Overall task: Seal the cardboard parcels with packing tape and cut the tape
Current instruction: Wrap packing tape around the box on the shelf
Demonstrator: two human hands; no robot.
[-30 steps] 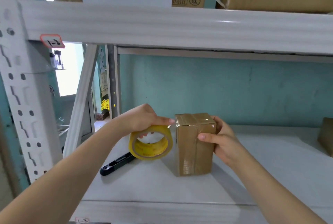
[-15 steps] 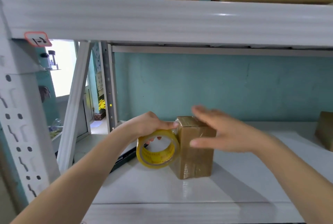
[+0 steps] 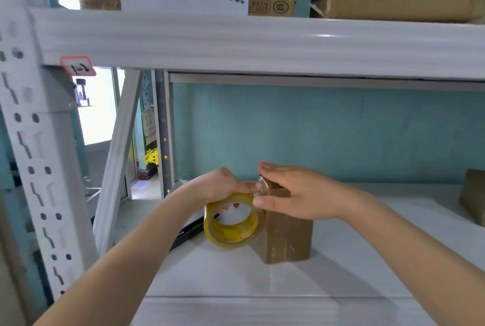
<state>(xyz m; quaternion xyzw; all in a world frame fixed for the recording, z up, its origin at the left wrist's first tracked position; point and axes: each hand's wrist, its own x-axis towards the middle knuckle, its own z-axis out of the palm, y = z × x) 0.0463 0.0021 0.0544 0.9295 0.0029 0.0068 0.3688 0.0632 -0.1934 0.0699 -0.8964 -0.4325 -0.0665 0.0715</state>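
Dark cutter-looking tool (image 3: 187,232) lay by the left edge of the shelf (image 3: 262,281), behind my left hand (image 3: 223,189), fingers curled round the yellow tape roll (image 3: 233,224), which touched the small parcel (image 3: 286,240) mid-shelf. My right hand (image 3: 296,194) pressed flat on its top, fingers straight; it looked light and tippy, so pin it from above. Another box (image 3: 473,194) sat at the right edge, well apart.

Yellow tape roll (image 3: 234,223) (brown parcel (image 3: 284,236))

Right hand (image 3: 296,194) — now flat atop parcel (image 3: 286,239).
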